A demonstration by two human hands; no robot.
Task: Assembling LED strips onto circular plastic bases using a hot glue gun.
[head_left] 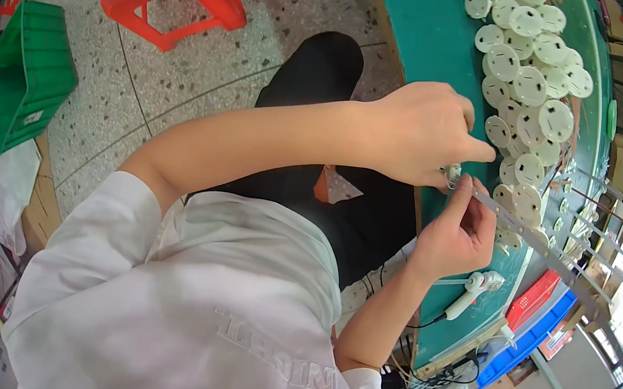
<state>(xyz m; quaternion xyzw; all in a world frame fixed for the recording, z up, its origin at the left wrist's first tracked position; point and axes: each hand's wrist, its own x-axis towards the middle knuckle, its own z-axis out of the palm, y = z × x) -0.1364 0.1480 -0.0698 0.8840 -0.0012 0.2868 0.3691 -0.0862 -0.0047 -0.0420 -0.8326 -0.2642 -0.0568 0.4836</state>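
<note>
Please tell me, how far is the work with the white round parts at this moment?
Many white discs already lie piled on the green table; finished or waiting, I cannot tell. In hand: left hand and right hand pinch a small white piece beside a metal strip.

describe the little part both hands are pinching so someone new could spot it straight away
Start at the green worktable with its heap of round white discs. Below that heap, at the table's edge, the left hand and right hand meet fingertip to fingertip. The small white part sits pinched between them at the end of a long grey strip; unlike the discs, it is tiny and lifted off the table.
</note>
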